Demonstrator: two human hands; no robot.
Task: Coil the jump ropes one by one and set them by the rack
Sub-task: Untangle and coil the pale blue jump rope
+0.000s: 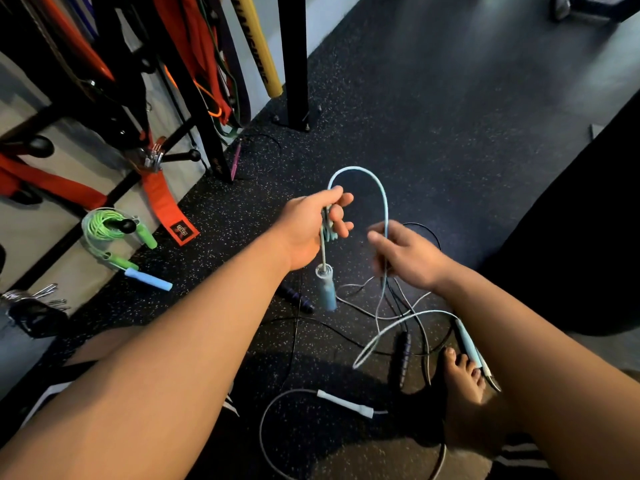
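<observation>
My left hand (pixel 308 230) grips several small loops of a light blue jump rope (pixel 375 183), and one blue handle (pixel 327 289) dangles below the fist. The cord arches up and over to my right hand (pixel 408 254), which pinches it; that hand is blurred. From there the blue cord trails down to its other handle (pixel 467 341) on the floor. A coiled green jump rope (pixel 107 226) lies by the rack's base (pixel 69 237) at the left. A black rope with dark handles (pixel 403 355) and a white rope (pixel 346 403) lie tangled on the floor.
The rack at upper left holds orange straps (pixel 52 181) and bands. A black post (pixel 294 60) is bolted to the speckled rubber floor. My bare foot (pixel 464 379) rests among the loose cords. Carabiners (pixel 31 299) lie at far left.
</observation>
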